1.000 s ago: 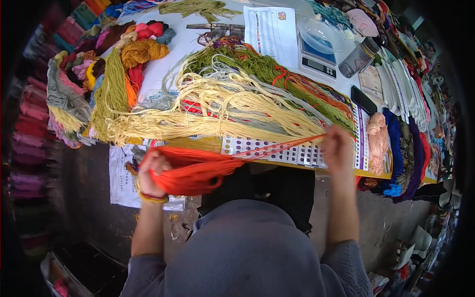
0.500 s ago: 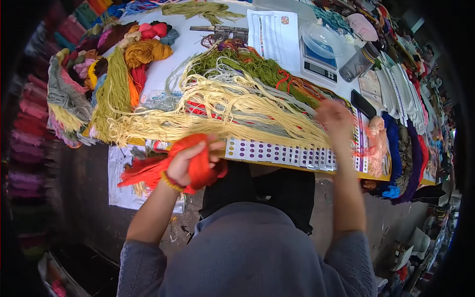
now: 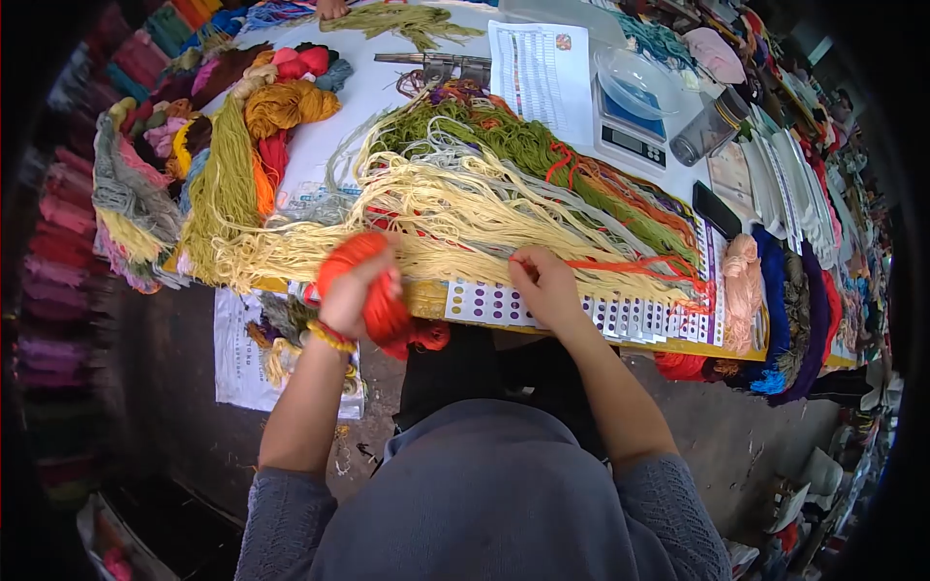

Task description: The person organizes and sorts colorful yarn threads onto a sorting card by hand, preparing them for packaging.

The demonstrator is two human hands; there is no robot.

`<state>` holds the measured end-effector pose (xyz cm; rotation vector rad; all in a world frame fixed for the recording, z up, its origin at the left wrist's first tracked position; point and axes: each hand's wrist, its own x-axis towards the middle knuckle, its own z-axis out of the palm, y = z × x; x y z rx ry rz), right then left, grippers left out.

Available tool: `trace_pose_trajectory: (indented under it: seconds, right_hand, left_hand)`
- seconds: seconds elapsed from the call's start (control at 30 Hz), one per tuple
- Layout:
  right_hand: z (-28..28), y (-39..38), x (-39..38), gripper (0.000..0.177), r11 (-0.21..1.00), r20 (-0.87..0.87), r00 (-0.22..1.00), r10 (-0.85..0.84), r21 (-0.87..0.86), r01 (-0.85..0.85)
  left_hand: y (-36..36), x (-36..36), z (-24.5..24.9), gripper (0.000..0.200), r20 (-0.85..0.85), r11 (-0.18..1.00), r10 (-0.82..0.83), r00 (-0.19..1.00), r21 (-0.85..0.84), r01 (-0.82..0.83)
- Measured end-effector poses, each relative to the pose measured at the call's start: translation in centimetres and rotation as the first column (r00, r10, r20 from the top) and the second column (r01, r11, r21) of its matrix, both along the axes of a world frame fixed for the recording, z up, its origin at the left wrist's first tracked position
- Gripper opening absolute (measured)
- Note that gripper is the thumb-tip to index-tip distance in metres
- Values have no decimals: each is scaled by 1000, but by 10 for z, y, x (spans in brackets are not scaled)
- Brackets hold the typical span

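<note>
My left hand (image 3: 351, 298) is wrapped round a thick bundle of red yarn (image 3: 383, 315) at the table's front edge; the bundle is blurred. To its right, my right hand (image 3: 547, 288) pinches the end of some red strands (image 3: 620, 265), which stretch rightward over the cream yarn (image 3: 465, 208). Cream, grey and green yarn (image 3: 513, 136) lies spread in a wide fan beneath and beyond both hands. Cards with rows of purple dots (image 3: 494, 302) line the front edge, just below my right hand.
Yarn skeins (image 3: 221, 184) are piled at the left. Farther back are a printed sheet (image 3: 541, 82), a digital scale (image 3: 630, 142) and a clear jar (image 3: 710, 126). A phone (image 3: 716, 210) and a peach skein (image 3: 741, 290) lie right. Another person's hand (image 3: 332, 9) shows at the top.
My right hand has moved left towards my left hand, drawing red strands across the cream yarn. My left hand has turned with the red bundle. Another person's hand has appeared at the top.
</note>
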<state>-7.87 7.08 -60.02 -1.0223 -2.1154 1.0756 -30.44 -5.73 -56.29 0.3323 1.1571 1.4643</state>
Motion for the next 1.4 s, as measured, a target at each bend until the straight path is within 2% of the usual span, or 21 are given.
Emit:
trace_pose_trajectory:
  seconds: [0.03, 0.07, 0.1, 0.13, 0.2, 0.23, 0.3, 0.5, 0.57, 0.63, 0.67, 0.73, 0.83, 0.97, 1.07, 1.13, 1.17, 1.2, 1.27, 1.33, 1.4]
  right_hand:
    - [6, -5, -3, 12, 1000, -3, 1000, 7, -1, -7]
    - [17, -14, -7, 11, 994, -8, 995, 97, 43, -97]
    - [22, -22, -11, 11, 980, -10, 984, 179, 86, -178]
    - [19, -26, -15, 11, 982, -11, 985, 171, 85, -170]
    - [9, -30, -22, 12, 953, 44, 955, 294, 61, -296]
    - [5, -31, -25, 14, 952, 117, 947, 300, 31, -306]
    - [0, -31, -27, 15, 949, 126, 946, 300, 66, -309]
    - [-1, -31, -31, 15, 941, 141, 948, 284, 149, -304]
    - [5, -30, -33, 15, 939, 151, 948, 281, 161, -304]
    - [16, -32, -32, 14, 926, 387, 883, 266, 151, -346]
    - [22, -34, -32, 14, 927, 386, 883, 266, 151, -345]
    - [31, -38, -35, 16, 919, 516, 824, 235, 158, -361]
    - [32, -39, -37, 20, 909, 552, 802, 226, 175, -377]
    - [28, -41, -37, 18, 912, 532, 821, 208, 197, -359]
    - [20, -39, -37, 16, 954, 515, 844, 148, 150, -259]
    - [1, -32, -37, 18, 977, 285, 941, 180, 62, -206]
    - [8, -33, -36, 18, 977, 285, 942, 180, 63, -206]
    - [17, -35, -33, 20, 981, 288, 939, 187, -1, -195]
    - [20, -37, -28, 21, 982, 294, 937, 191, -66, -179]
    - [13, -37, -24, 22, 979, 331, 922, 202, -82, -186]
    - [14, -39, -24, 22, 980, 345, 918, 196, -91, -176]
  left_hand:
    - [-5, 9, -7, 31, 14, 996, -88, 996, -31, 89]
    - [-8, 17, -16, 28, 33, 981, -179, 983, -63, 181]
    - [-9, 25, -23, 27, 61, 974, -199, 978, -94, 205]
    - [-8, 33, -27, 26, 90, 965, -223, 971, -122, 233]
    - [-5, 41, -22, 22, 83, 959, -230, 970, -151, 240]
    - [-4, 41, -25, 20, 111, 952, -240, 964, -166, 256]
    - [-2, 39, -29, 17, 137, 948, -240, 961, -181, 262]
    - [8, 41, -39, 18, 47, 941, -299, 953, -152, 303]
    - [11, 49, -38, 15, 19, 968, -200, 980, -150, 201]
    - [12, 48, -42, 14, 31, 965, -223, 974, -132, 225]
    - [13, 48, -45, 13, 44, 962, -243, 969, -114, 247]
    - [15, 54, -49, 13, 66, 965, -236, 969, -103, 242]
    - [16, 55, -47, 12, 67, 957, -269, 961, -94, 275]
    - [16, 59, -35, 13, 56, 946, -306, 950, -91, 310]
    - [16, 61, -42, 14, 12, 954, -280, 960, -111, 279]
    - [18, 56, -69, 15, -65, 940, -329, 942, -118, 320]
    - [19, 55, -63, 16, -138, 926, -372, 918, -130, 355]
    - [17, 55, -57, 16, -137, 926, -372, 918, -130, 355]
    - [12, 53, -40, 17, -350, 931, -339, 873, -256, 259]
    - [5, 31, -62, 18, -365, 926, -338, 868, -296, 235]
    - [1, 21, -62, 18, -345, 903, -404, 847, -298, 310]
